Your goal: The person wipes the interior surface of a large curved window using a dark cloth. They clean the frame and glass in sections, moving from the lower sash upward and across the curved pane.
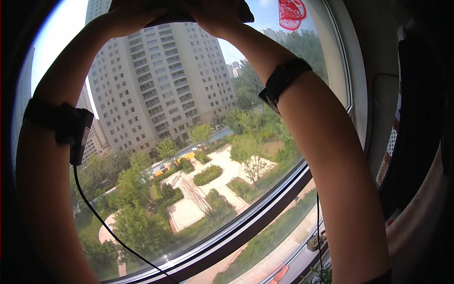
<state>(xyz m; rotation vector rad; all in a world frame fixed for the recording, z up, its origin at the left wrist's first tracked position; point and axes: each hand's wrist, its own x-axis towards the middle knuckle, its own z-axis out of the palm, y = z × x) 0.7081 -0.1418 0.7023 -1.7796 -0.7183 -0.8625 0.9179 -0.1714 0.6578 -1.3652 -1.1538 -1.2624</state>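
Both of my arms are raised in front of a window, with the hands at the top edge of the picture. My left hand and my right hand grip a dark item, apparently cloth, from its two sides. Its upper part lies outside the picture, and shadow hides most of the fingers. One corner of it sticks out to the right of my right hand. Behind it is the window glass, through which a tall apartment block shows.
A red paper-cut decoration is on the glass at upper right. A dark window rail crosses below my arms. Potted plants stand on the sill at lower right. Black straps with devices circle my forearms; a thin cable hangs from the left one.
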